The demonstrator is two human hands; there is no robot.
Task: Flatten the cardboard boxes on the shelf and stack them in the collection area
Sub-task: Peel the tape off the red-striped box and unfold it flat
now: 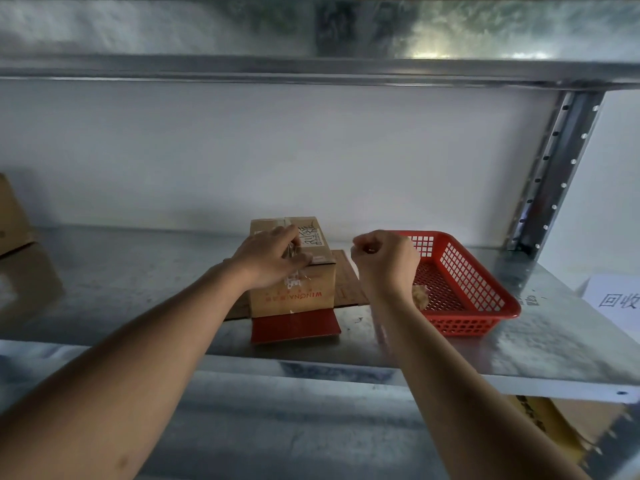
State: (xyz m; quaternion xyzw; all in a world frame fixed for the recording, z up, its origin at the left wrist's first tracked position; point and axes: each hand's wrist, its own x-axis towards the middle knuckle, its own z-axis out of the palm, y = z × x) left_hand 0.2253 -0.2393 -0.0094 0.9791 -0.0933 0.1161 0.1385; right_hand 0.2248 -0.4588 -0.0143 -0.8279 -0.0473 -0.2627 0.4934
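A small brown cardboard box point(294, 292) with red print stands on the metal shelf point(138, 289), its red bottom flap point(294, 329) folded out toward me. It sits on a flattened sheet of cardboard point(348, 278). My left hand point(268, 259) lies on the taped top of the box, fingers spread over it and pressing down. My right hand point(382, 259) hovers just right of the box with fingers curled in a pinch. A faint strip of clear tape point(382, 332) seems to trail from it beside the forearm.
A red plastic basket point(485, 306) holding a crumpled wad of tape point(420, 296) stands right of the box. Another cardboard box point(12, 220) sits at the far left. A white paper label point(616, 299) lies at the right edge. More cardboard point(568, 424) shows on the level below.
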